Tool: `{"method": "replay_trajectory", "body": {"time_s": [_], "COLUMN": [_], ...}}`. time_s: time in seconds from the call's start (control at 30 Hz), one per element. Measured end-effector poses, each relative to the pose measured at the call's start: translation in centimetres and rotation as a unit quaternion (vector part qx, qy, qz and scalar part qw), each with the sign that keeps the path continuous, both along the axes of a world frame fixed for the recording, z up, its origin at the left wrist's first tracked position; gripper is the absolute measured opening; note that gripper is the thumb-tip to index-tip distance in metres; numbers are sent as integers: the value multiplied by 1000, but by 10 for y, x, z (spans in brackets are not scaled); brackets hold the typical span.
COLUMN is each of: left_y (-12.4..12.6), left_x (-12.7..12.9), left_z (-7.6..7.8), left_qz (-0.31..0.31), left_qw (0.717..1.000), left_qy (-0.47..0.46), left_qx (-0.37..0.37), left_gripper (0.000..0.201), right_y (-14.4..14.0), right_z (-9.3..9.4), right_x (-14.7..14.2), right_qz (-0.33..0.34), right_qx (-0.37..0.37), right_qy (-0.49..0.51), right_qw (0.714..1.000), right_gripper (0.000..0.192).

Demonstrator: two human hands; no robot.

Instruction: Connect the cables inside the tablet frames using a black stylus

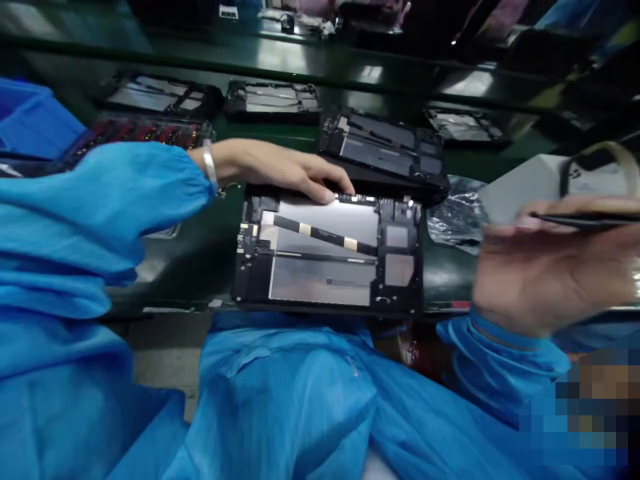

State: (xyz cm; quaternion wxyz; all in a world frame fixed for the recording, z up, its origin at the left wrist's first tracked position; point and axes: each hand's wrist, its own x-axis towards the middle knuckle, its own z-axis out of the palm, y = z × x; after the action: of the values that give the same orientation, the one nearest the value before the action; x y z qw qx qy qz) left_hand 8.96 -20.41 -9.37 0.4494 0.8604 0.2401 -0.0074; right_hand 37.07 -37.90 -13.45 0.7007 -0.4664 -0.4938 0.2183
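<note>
An opened tablet [325, 283] lies in front of me at the bench edge, its inside facing up, with a dark flat ribbon cable [325, 235] slanting across silvery panels. My left hand [285, 170] reaches over its far edge, thumb and forefinger at a row of small parts there; the other fingers are mostly hidden. Off to the right, my right hand [545, 273] is raised and blurred by motion. Its fingers are closed on a thin dark pointed tool [585, 219], whose exact kind I cannot make out.
Behind the tablet lies another opened tablet [385, 147]. More opened units stand farther back, including one tablet [273, 100]. A blue bin [35, 120] and a clear tray [150, 131] of red-and-black parts are at left. Clear plastic wrap [455, 213] and a white box [525, 187] lie at right.
</note>
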Motion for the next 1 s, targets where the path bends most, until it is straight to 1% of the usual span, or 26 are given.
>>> {"method": "replay_trajectory", "body": {"time_s": [0.03,0.07,0.1,0.17,0.2,0.27,0.4,0.5,0.6,0.7,1.0], "left_y": [5,11,15,21,21,17,0,-10,-13,-13,-11], "left_x": [0,0,0,-3,-6,-12,-26,-30,-29,-27,-32], "left_z": [-12,-23,-32,-49,-56,-68,-87,-92,-90,-88,-95], "left_qz": [-11,-18,-21,-13,-2,23,72,92,98,104,89], "left_qw": [1000,999,999,999,997,991,980,973,975,977,974], "left_qy": [-2,-7,-17,-40,-49,-58,-89,-113,-113,-110,-116], "left_qx": [-25,-35,-27,26,61,120,162,180,166,149,174], "left_gripper": [47,48,47,40,36,33,32,32,31,30,30], "right_y": [8,18,28,50,60,78,99,104,103,102,102], "right_z": [6,8,9,3,-1,-10,-25,-31,-33,-32,-26], "right_x": [-17,-35,-50,-72,-78,-81,-74,-70,-70,-71,-74], "right_qz": [2,49,96,170,186,194,191,202,218,223,214], "right_qx": [58,64,64,21,-1,-40,-100,-121,-133,-145,-145], "right_qy": [29,35,29,-13,-39,-88,-154,-188,-215,-237,-298], "right_qw": [998,996,993,985,982,976,964,954,943,934,919], "right_gripper": [25,23,21,20,20,24,32,30,27,27,27]}}
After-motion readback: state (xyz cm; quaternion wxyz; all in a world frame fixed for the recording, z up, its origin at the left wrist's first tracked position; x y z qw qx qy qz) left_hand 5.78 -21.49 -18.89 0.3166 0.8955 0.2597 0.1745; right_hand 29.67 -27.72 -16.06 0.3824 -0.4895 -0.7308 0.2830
